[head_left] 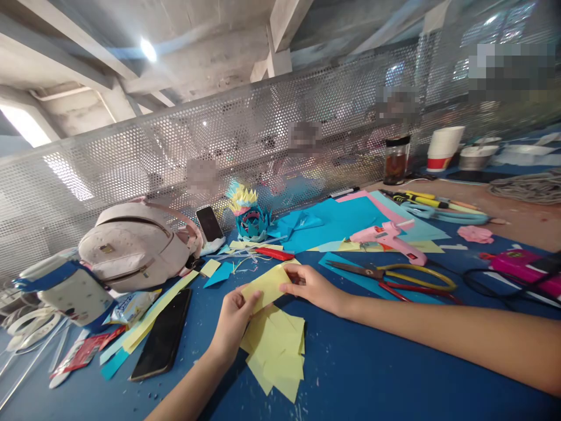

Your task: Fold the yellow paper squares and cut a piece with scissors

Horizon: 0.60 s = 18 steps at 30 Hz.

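Observation:
Between both hands, a small sheet of yellow paper is held a little above the table. My left hand pinches its lower left side, thumb on top. At its right edge my right hand grips it between thumb and fingers. Just below lies a loose pile of yellow paper pieces, overlapping at different angles. Scissors with yellow and red handles rest to the right of my right hand. Behind the hands are a red utility knife and a blue and yellow folded-paper piece.
A black phone, yellow strips, a cup and a pale pink backpack stand or lie on the left. Blue paper sheets and a pink glue gun lie back right. A perforated metal screen borders the far side.

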Each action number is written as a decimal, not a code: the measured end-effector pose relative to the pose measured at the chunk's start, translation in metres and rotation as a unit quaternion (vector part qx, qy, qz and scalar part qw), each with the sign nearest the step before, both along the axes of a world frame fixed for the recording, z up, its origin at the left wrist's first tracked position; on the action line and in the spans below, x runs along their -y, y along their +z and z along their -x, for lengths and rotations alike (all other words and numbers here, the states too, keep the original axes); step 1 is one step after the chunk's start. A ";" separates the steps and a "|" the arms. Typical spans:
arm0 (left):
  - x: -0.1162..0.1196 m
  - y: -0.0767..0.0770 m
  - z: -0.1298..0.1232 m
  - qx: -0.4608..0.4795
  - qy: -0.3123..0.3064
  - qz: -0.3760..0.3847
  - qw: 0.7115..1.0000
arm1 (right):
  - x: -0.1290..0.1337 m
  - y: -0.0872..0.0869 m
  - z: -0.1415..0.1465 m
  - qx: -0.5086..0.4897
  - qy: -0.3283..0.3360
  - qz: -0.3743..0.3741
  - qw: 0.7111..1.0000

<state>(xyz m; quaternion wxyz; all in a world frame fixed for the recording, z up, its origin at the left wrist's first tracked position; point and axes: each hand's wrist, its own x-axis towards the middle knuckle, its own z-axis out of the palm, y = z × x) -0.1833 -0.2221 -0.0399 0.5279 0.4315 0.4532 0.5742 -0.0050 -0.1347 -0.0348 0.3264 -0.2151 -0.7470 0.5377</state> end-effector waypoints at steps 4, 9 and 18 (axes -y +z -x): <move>0.001 0.001 -0.001 0.010 -0.010 0.008 1.000 | 0.000 -0.002 0.000 0.002 -0.001 0.000 1.000; 0.001 0.001 -0.001 0.022 -0.021 0.004 1.000 | -0.001 -0.003 0.000 0.004 -0.010 0.000 1.000; 0.004 0.002 -0.003 0.031 -0.018 0.007 0.999 | 0.000 0.000 0.001 -0.006 -0.007 0.019 1.000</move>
